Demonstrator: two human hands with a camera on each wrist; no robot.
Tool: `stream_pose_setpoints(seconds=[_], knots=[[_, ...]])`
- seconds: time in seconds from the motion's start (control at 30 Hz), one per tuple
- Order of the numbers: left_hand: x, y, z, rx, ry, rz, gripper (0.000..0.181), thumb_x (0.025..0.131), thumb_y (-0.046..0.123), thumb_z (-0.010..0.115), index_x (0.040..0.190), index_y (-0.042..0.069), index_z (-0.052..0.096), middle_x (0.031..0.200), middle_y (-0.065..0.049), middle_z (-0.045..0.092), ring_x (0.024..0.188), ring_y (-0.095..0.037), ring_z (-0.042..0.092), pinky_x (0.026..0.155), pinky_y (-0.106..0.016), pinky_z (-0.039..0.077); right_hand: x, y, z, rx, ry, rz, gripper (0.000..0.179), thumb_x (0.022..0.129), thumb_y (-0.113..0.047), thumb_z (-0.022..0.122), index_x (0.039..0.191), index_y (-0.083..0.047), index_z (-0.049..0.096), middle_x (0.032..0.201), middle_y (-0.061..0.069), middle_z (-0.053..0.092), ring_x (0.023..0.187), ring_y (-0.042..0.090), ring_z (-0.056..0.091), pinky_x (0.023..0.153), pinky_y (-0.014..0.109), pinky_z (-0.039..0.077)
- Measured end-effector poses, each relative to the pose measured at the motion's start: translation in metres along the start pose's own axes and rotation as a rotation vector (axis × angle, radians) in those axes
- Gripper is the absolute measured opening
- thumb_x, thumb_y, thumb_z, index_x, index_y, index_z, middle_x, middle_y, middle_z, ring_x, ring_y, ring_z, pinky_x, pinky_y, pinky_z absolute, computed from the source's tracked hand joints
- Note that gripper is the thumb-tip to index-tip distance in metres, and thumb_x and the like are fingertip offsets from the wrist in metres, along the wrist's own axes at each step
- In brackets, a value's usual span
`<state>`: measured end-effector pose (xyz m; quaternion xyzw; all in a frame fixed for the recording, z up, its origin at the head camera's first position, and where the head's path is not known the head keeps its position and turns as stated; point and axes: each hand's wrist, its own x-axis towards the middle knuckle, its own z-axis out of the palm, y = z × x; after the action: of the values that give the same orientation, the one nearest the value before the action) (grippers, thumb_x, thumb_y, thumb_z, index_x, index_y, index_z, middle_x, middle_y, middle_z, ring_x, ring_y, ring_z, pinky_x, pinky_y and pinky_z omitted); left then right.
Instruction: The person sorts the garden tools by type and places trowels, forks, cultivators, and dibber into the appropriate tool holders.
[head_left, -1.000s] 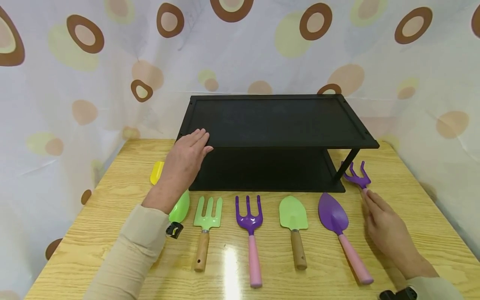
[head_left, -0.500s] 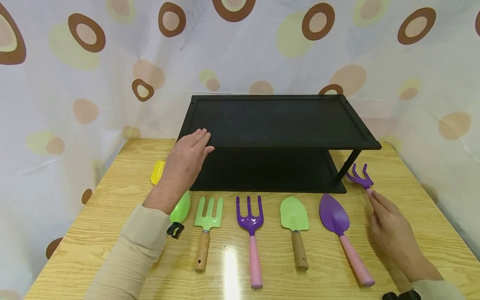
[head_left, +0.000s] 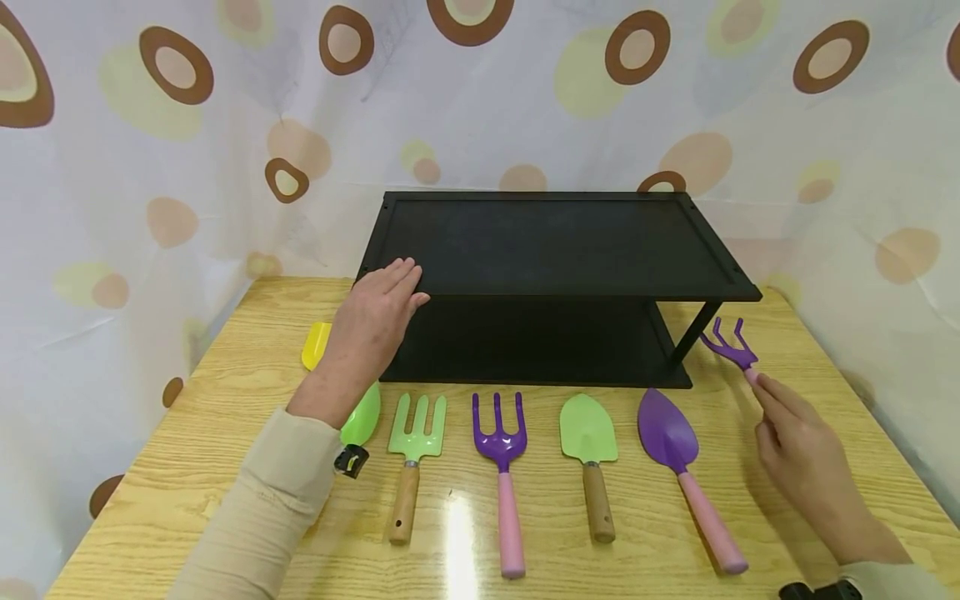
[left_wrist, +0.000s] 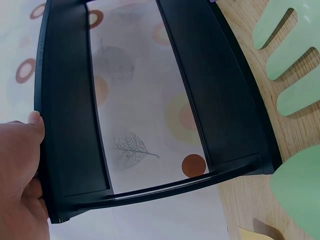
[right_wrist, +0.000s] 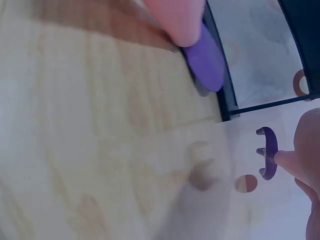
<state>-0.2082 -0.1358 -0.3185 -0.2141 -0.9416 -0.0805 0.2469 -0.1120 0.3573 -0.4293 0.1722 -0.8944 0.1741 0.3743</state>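
My left hand (head_left: 378,317) rests on the left front corner of the black two-tier shelf (head_left: 555,242), its fingers straight on the top panel. In the left wrist view the thumb side of that left hand (left_wrist: 17,165) meets the shelf's edge. To the right of the shelf, my right hand (head_left: 806,458) holds a small purple hand rake (head_left: 738,356) by its pink handle, most of which the hand covers. The right wrist view shows the rake's curved prongs (right_wrist: 271,153) raised in front of the fingers. Just left of this hand lies a purple trowel (head_left: 667,429) with a pink handle.
In a row before the shelf lie a light green fork (head_left: 416,433), a purple fork (head_left: 500,437) and a light green trowel (head_left: 588,429). A bright green tool (head_left: 362,415) and a yellow scoop (head_left: 315,346) are partly behind my left arm. Patterned cloth (head_left: 480,108) hangs behind the table.
My right hand has moved to the right with the hand rake, taking its prongs away from the shelf's front right leg. The left hand has stayed on the shelf corner.
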Motion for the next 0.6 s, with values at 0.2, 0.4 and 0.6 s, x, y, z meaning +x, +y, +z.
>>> stream_pose_setpoints(seconds=[0.2,0.4,0.6], knots=[[0.000,0.001,0.000,0.002,0.000,-0.001,0.048,0.099,0.027,0.059,0.141,0.004,0.054,0.145,-0.012,0.056,0.137,-0.026,0.051,0.116,-0.041,0.040,0.009,0.002,-0.009,0.010,0.021,-0.006,0.047,0.084,0.005,0.046,0.128,0.008,0.061,0.127,0.029,0.062,0.133,0.017,0.053,0.102,-0.005,0.023],[0.000,0.002,0.000,0.004,0.003,0.004,0.048,0.100,0.028,0.058,0.141,0.003,0.054,0.145,-0.013,0.056,0.137,-0.026,0.051,0.117,-0.041,0.040,0.017,0.003,-0.017,0.003,0.036,0.001,0.049,0.085,0.008,0.047,0.131,0.004,0.060,0.130,0.028,0.062,0.133,0.013,0.052,0.098,-0.006,0.023],[0.001,0.002,-0.001,0.000,-0.010,-0.003,0.048,0.101,0.029,0.057,0.141,0.003,0.053,0.145,-0.013,0.055,0.138,-0.026,0.050,0.117,-0.040,0.039,0.027,0.004,-0.024,0.007,0.062,-0.009,0.048,0.085,0.007,0.046,0.130,0.004,0.061,0.127,0.029,0.063,0.127,0.022,0.058,0.091,-0.002,0.027]])
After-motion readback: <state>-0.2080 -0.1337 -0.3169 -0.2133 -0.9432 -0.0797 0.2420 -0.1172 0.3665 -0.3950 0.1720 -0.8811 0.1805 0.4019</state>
